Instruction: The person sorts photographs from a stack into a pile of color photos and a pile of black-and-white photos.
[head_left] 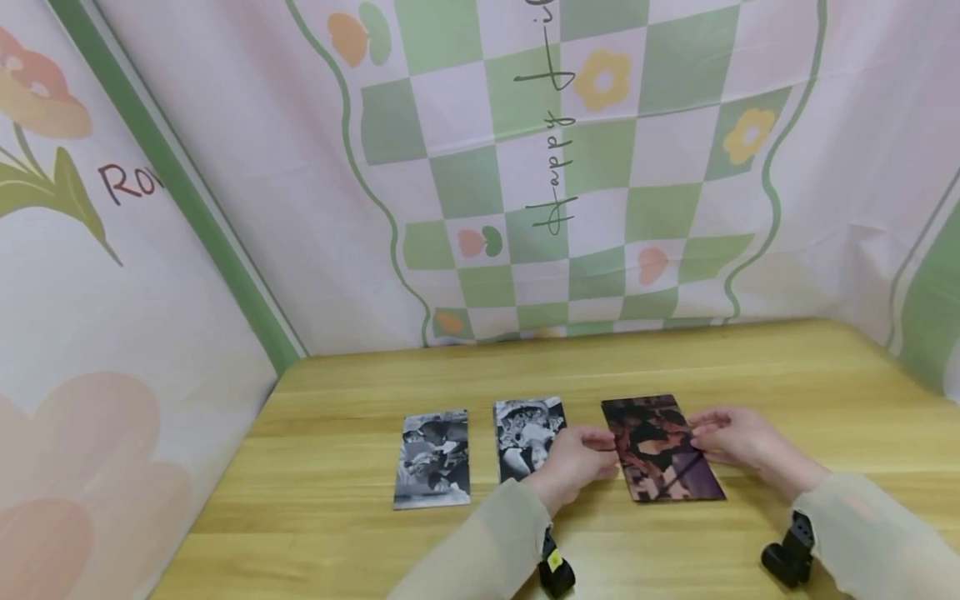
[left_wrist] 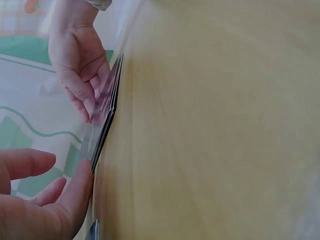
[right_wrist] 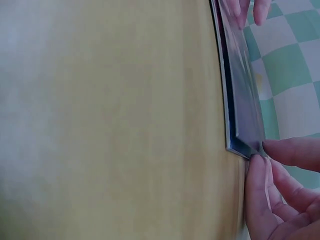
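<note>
A dark reddish-brown photo card (head_left: 660,450) lies on the wooden table, on the right of a row of three picture spots. Its edge, seen in the right wrist view, shows stacked cards (right_wrist: 246,95) with a gap between layers. My left hand (head_left: 573,462) touches the left edge with its fingertips, the fingers loosely extended. At the right edge, my right hand (head_left: 738,437) has its fingertips against the card. Beside my left hand lies a black-and-white photo card (head_left: 521,429), partly covered by that hand. Another black-and-white photo card (head_left: 432,458) lies farther left.
The wooden table (head_left: 337,442) reaches back to a hanging cloth (head_left: 525,200) with green checks and flowers. A second printed cloth (head_left: 150,333) hangs on the left. Black wrist cameras (head_left: 791,550) sit under both sleeves.
</note>
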